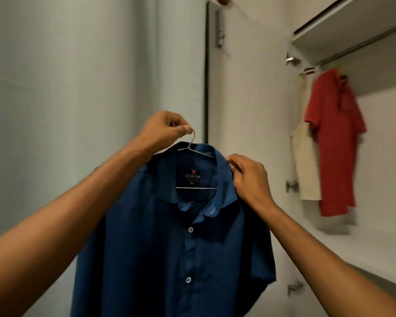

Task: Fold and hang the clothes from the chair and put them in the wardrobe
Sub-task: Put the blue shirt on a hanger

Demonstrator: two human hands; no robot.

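Note:
A dark blue button-up shirt [169,248] hangs on a thin metal hanger [192,143] in front of me, its label and white buttons facing me. My left hand [162,129] pinches the hanger's hook from above. My right hand [249,177] pinches the shirt's collar at the right shoulder. The open wardrobe [352,248] stands to the right, with a metal rail [364,45] under its top shelf.
On the rail hang a red shirt [334,143] and a cream garment [305,161]. The wardrobe door [245,88] stands open behind the blue shirt, with metal hinges on its edge. A pale curtain [78,88] fills the left side.

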